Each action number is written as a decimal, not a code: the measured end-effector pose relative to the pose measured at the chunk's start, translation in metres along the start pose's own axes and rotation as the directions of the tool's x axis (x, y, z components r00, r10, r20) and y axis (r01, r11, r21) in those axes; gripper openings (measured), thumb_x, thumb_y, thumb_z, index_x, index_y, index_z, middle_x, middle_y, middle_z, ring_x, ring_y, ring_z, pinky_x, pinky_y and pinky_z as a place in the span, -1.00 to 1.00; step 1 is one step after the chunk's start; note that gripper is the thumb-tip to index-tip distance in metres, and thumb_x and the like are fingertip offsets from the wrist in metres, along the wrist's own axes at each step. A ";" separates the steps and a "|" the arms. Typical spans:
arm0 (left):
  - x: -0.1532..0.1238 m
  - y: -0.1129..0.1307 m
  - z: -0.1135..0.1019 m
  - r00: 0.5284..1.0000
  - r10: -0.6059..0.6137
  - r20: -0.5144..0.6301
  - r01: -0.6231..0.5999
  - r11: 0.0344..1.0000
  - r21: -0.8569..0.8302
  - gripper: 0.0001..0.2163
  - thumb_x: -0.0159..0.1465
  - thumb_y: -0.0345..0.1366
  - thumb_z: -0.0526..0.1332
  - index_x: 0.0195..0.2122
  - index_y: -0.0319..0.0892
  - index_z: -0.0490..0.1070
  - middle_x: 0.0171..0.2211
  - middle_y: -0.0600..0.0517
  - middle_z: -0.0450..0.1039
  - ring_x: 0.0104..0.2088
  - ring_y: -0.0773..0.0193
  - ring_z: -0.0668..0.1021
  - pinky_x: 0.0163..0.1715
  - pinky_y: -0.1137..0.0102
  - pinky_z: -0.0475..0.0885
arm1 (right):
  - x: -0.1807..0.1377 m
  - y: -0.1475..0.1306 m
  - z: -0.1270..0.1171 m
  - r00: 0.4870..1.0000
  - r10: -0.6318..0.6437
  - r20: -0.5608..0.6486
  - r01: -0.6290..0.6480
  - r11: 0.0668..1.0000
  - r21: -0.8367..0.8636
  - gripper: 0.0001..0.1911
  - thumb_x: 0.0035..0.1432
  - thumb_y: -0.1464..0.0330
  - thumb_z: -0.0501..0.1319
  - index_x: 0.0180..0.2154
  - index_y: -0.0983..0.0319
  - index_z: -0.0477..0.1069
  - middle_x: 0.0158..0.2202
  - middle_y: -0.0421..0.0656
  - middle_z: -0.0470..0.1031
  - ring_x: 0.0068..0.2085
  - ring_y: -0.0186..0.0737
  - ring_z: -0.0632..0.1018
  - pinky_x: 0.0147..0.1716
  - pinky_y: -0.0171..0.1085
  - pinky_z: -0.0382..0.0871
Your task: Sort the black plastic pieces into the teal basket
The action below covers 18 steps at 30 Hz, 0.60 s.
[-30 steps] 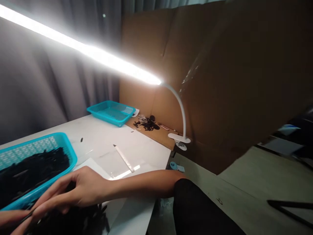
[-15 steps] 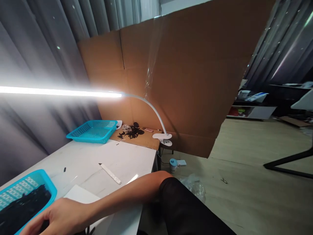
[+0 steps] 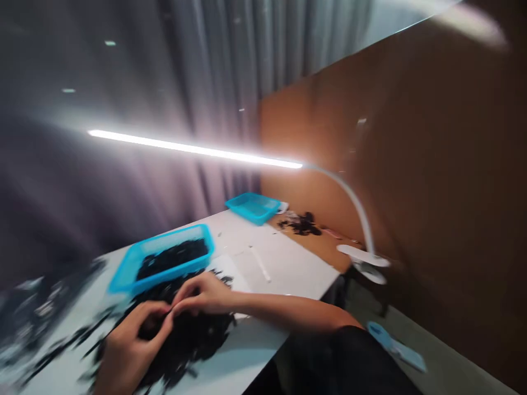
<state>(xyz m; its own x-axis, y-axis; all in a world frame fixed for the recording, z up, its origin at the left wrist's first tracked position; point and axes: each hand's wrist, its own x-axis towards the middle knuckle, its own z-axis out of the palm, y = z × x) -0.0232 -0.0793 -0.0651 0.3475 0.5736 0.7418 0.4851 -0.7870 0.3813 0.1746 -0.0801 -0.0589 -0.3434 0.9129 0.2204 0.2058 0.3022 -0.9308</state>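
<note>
My left hand and my right hand meet at their fingertips over a heap of small black pieces on the white table. Both pinch at the same spot, where a small dark piece shows; motion blur hides its shape. Just behind my hands stands a blue plastic basket with more black pieces in it. A sheet of white paper lies partly under the heap.
A second blue basket stands at the table's far corner, beside black scraps on cardboard. A white pen-like craft knife lies on the table. A clip lamp arches overhead. Blurred clear plastic lies left.
My view has swung left and both hands now show. My right hand, earlier at the lower left beside the near basket, is now fingertip to fingertip with my left hand above the heap.
</note>
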 end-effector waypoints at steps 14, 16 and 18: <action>-0.017 0.010 -0.013 0.989 -0.049 -0.137 0.041 0.998 -0.055 -0.90 0.24 -0.26 0.37 -0.30 -0.18 0.56 -0.39 0.01 0.60 -0.36 0.30 0.53 -0.33 0.39 0.45 | -0.016 -0.015 0.012 0.964 -0.210 -0.164 0.198 0.976 -0.086 -0.90 0.10 0.31 0.40 -0.35 0.20 0.59 -0.55 -0.27 0.51 -0.61 -0.40 0.39 -0.51 -0.31 0.30; -0.017 0.011 -0.014 0.989 -0.038 -0.146 0.028 0.997 -0.068 -0.92 0.24 -0.29 0.37 -0.31 -0.18 0.56 -0.38 0.01 0.61 -0.36 0.30 0.54 -0.33 0.39 0.45 | -0.016 -0.016 0.013 0.959 -0.225 -0.174 0.209 0.972 -0.103 -0.93 0.08 0.34 0.41 -0.36 0.20 0.59 -0.55 -0.28 0.51 -0.61 -0.41 0.38 -0.52 -0.31 0.29; -0.017 0.011 -0.014 0.989 -0.027 -0.149 0.015 0.997 -0.080 -0.94 0.24 -0.31 0.38 -0.31 -0.17 0.56 -0.38 0.02 0.61 -0.36 0.31 0.55 -0.35 0.39 0.44 | -0.016 -0.015 0.013 0.952 -0.249 -0.176 0.228 0.965 -0.129 -0.94 0.08 0.36 0.41 -0.36 0.20 0.59 -0.55 -0.28 0.51 -0.62 -0.42 0.37 -0.55 -0.32 0.27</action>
<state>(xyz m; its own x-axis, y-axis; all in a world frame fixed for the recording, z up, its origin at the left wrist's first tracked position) -0.0350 -0.1005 -0.0657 0.2113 0.5542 0.8051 0.4244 -0.7940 0.4352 0.1653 -0.1024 -0.0516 -0.2172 0.8426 0.4927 0.2382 0.5353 -0.8104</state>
